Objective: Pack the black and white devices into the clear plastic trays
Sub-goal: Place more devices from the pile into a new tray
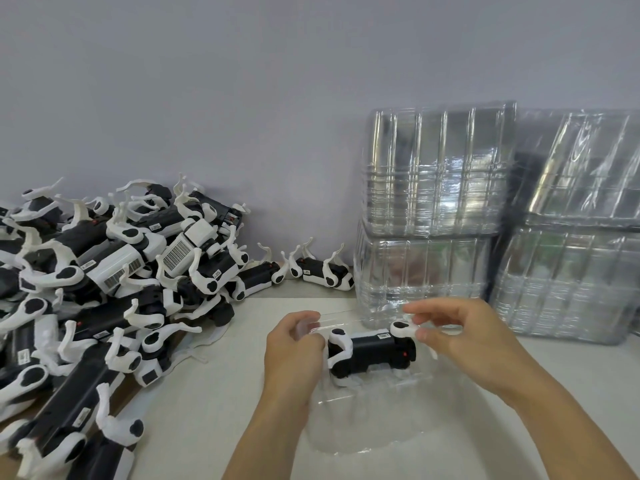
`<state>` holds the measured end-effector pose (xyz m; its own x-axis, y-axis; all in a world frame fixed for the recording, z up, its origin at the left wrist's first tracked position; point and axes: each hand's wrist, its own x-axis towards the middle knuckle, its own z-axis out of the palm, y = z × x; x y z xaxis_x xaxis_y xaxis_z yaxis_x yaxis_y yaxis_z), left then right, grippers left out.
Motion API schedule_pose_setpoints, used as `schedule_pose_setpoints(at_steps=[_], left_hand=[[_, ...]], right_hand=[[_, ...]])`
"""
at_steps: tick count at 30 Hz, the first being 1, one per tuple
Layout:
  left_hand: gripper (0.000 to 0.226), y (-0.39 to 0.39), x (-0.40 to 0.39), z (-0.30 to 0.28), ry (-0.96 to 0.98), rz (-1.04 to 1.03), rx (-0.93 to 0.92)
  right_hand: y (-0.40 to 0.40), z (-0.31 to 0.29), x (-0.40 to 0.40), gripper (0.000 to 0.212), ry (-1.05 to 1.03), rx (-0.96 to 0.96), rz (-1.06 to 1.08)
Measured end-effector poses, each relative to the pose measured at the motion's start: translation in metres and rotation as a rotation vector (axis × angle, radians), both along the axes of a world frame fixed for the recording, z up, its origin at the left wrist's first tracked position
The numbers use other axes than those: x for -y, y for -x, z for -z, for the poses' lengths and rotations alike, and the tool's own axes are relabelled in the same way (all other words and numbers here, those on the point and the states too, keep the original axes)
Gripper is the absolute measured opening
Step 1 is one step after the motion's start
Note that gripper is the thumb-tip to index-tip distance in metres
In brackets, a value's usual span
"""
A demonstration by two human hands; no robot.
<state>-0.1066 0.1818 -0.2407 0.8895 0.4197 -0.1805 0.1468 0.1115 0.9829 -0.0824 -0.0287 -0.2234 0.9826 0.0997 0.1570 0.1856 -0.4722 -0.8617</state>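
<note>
A black and white device (372,351) lies in a clear plastic tray (367,420) on the white table, near the middle of the view. My left hand (294,351) grips the device's left end, fingers curled over its white leg part. My right hand (460,327) pinches the white round joint at the device's right end between thumb and fingers. The tray is transparent and hard to make out; its far edge shows as a thin line behind the device.
A big pile of black and white devices (104,289) covers the left of the table, partly on brown cardboard. Tall stacks of clear plastic trays (436,209) stand against the wall at the right, with more stacks (575,237) beside them.
</note>
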Motion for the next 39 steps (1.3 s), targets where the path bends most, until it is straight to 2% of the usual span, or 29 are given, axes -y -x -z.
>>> schedule_pose_setpoints(at_steps=[9,17,25,33,37,39], left_hand=[[0.038,-0.001,-0.005,0.001,0.014,0.027,0.013],[0.034,-0.001,-0.007,0.001,0.019,0.026,0.016],[0.031,-0.002,-0.009,0.004,-0.031,0.065,0.019],[0.036,-0.003,-0.013,0.005,-0.058,0.114,0.042],[0.038,-0.004,-0.012,0.006,-0.081,0.104,0.061],[0.037,-0.005,-0.010,0.007,-0.123,0.087,0.067]], right_hand=[[0.001,0.000,-0.004,0.030,0.050,0.018,0.002],[0.005,-0.008,0.000,0.021,0.059,-0.052,-0.068],[0.001,0.001,-0.030,0.027,0.419,0.109,0.138],[-0.001,0.005,-0.032,0.034,0.382,0.252,0.220],[0.003,0.000,-0.029,0.030,0.417,0.234,0.174],[0.003,-0.009,-0.025,0.028,0.392,0.314,0.134]])
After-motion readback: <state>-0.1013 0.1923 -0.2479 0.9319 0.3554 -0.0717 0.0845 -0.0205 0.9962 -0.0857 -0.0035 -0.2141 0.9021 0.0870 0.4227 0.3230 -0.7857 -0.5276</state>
